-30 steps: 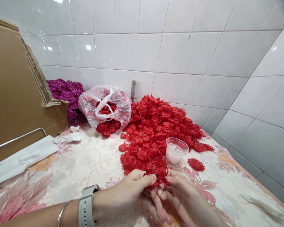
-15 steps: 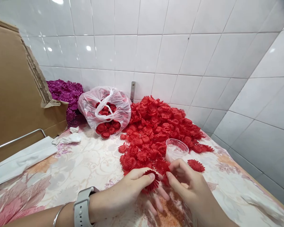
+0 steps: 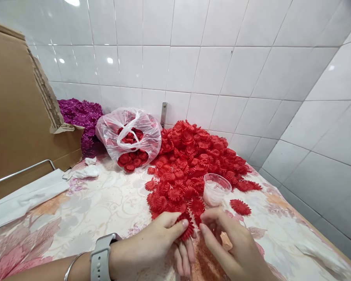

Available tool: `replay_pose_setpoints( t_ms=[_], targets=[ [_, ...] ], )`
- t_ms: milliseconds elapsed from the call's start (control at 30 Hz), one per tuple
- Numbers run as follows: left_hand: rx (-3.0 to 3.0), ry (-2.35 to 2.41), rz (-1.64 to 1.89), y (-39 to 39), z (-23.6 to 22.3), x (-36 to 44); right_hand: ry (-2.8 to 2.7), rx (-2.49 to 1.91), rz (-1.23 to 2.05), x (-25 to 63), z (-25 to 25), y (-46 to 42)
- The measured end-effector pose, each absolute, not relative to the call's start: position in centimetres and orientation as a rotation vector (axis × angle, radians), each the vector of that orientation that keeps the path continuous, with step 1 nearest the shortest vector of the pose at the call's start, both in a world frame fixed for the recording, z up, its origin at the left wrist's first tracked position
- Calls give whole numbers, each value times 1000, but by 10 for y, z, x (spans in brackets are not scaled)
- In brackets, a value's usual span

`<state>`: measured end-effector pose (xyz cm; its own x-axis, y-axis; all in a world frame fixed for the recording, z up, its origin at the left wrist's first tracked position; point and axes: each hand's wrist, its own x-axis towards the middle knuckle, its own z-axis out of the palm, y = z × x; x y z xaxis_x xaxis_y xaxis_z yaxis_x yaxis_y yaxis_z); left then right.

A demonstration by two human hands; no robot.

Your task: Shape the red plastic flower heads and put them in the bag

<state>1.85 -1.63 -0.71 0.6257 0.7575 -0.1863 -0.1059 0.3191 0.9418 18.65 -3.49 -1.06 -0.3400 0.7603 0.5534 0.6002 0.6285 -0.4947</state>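
Observation:
My left hand (image 3: 166, 234) is closed around a red artificial flower (image 3: 186, 228), its thumb pressed on the flower's face and the other fingers curled below. Close beside it, my right hand (image 3: 231, 238) has its thumb and forefinger at the edge of a second red flower (image 3: 197, 207), apparently pinching its petals. A large heap of red flowers (image 3: 190, 156) spreads just beyond both hands. Past the right fingers stands a clear plastic cup (image 3: 217, 189) with a whitish substance in it. One loose red flower (image 3: 240, 207) lies to the cup's right.
A knotted clear plastic bag (image 3: 128, 138) of red flowers sits left of the heap, with purple flowers (image 3: 80, 117) behind it. Cardboard (image 3: 20, 105) stands at the left. White tiled walls (image 3: 181, 62) border the flowered tablecloth (image 3: 105, 199).
My right hand has moved slightly left, closer to my left hand. The flower in my left hand has turned a little, and the left fingers have drawn in.

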Motion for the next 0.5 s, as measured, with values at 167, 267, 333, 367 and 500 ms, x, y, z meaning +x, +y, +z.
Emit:
replay_pose_setpoints(
  t_ms=[167,267,333,367,500],
  targets=[
    [1107,695,613,-14,-11,16,-2123,-924,236,182,-15,-38],
    [1121,652,535,-14,-11,15,-2101,-963,345,180,-13,-39],
    [1148,671,525,-16,-9,16,-2060,-989,437,179,-12,-39],
    [1153,693,531,-17,-8,16,-2043,-989,475,179,-11,-40],
    [1166,772,505,-22,0,15,-2009,-947,456,180,-11,-41]
  ],
)
